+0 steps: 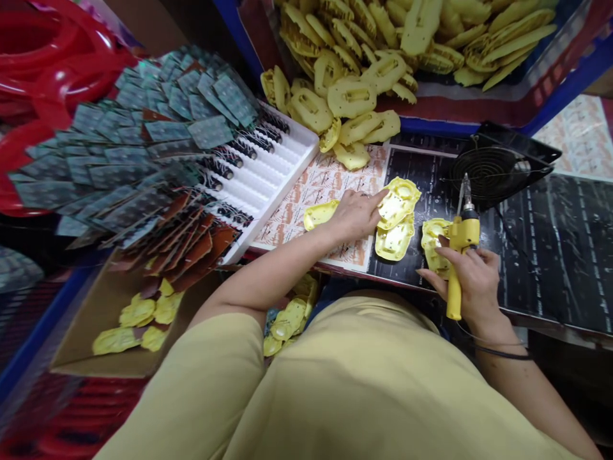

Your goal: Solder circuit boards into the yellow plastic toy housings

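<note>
My left hand [357, 214] grips the left edge of a yellow plastic shell [400, 197], its index finger stretched along the rim. That shell overlaps a second yellow shell [394, 240] lying below it on the black mat. Another yellow shell [320, 214] lies left of this hand, partly hidden by it. In my right hand [472, 278] is a yellow soldering gun [460, 255], held upright with its metal tip pointing away from me. Behind the gun and fingers, one more yellow shell [435, 246] rests on the mat, partly covered.
A white foam tray [282, 172] at left carries many wired circuit boards [158, 134]. Yellow shells spill from a blue crate [550, 108] at the back. A black fan [498, 160] stands beyond the gun. A cardboard box [90, 319] with yellow pieces sits lower left.
</note>
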`<state>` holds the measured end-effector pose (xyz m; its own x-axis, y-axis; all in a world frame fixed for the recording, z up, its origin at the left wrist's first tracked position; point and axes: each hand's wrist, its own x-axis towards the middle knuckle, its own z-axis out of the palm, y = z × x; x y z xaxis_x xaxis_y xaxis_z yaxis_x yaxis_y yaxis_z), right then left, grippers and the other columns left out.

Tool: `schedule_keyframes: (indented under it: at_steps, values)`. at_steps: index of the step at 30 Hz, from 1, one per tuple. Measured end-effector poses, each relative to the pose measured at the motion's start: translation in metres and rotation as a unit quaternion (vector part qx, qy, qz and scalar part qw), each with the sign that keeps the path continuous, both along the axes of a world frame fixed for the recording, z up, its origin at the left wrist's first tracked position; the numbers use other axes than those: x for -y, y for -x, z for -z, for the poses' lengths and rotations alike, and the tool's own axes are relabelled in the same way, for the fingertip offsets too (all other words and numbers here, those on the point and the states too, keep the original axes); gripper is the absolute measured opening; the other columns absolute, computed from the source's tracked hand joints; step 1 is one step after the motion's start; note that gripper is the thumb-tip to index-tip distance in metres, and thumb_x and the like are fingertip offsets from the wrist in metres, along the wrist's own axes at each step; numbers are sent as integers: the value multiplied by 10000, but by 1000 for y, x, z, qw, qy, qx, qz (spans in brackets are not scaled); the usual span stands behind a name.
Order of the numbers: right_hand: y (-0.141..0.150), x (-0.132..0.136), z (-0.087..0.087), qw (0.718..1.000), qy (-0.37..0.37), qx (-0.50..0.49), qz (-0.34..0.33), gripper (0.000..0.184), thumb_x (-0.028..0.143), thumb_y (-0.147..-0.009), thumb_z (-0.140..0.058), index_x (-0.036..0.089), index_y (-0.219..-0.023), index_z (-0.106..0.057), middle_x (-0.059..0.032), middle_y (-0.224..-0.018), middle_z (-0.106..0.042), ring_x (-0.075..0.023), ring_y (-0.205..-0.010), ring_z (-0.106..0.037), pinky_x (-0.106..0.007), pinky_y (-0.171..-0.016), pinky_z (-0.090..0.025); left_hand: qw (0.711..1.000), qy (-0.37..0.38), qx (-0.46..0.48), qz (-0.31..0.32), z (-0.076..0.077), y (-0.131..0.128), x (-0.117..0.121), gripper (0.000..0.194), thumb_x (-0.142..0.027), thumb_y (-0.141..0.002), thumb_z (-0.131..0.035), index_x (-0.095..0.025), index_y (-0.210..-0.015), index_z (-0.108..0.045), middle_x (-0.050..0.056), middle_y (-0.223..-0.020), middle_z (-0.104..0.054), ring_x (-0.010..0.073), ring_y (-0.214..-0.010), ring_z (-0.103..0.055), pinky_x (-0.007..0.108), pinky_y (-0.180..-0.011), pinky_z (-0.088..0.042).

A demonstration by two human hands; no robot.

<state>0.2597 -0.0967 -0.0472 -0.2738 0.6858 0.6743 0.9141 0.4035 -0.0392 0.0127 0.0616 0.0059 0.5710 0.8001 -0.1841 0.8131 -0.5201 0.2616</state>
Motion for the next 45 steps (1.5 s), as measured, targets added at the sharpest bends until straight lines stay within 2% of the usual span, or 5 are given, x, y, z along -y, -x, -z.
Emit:
schedule_keyframes:
  at_steps: [7, 13, 23, 30, 45]
  values:
    - [13, -32, -1, 986, 90, -2, -143, 295, 205, -1055, -700, 284, -1337, -658, -55, -1113, -819, -239, -1035, -794, -435, -1016, -604, 996, -45, 9, -73, -7, 7, -15, 709, -189, -1083, -365, -159, -1789, -423, 153, -1372, -816, 350, -1319, -699, 567, -1254, -443]
    - [38, -36, 5, 990, 38, -21, -131, 228, 183, -1080, -690, 252, -1297, -677, -36, -1009, -788, -179, -797, -736, -355, -885, -561, 999, -11, -36, 21, -2, 26, -11, 577, -271, -1094, -427, -301, -1605, -693, 120, -1517, -747, 368, -1467, -625, 595, -1287, -449]
    - [-45, -17, -14, 983, 75, -29, -164, 282, 328, -1071, -740, 221, -1320, -664, -40, -959, -781, -223, -814, -755, -397, -848, -632, 987, 99, -124, 42, -11, 114, -7, 769, -567, -1121, -490, -215, -1798, -402, 162, -1913, -270, 380, -1779, -275, 588, -1446, -202]
    - [-51, -3, -12, 983, 77, -7, -167, 303, 166, -1015, -733, 226, -1307, -675, -11, -891, -759, -186, -706, -708, -331, -692, -586, 985, -13, -98, -140, -5, 37, -37, 830, -688, -1147, -332, -153, -1766, -470, 224, -1813, -453, 482, -1670, -428, 637, -1346, -384]
    - [-52, -16, -9, 971, 91, -25, -218, 346, 515, -1132, -654, 226, -1322, -664, -10, -819, -715, -208, -705, -683, -362, -719, -542, 998, 38, -40, 15, 17, 10, 31, 802, -630, -1138, -475, -256, -1830, -323, 169, -1941, -122, 445, -1812, -63, 780, -1416, -78]
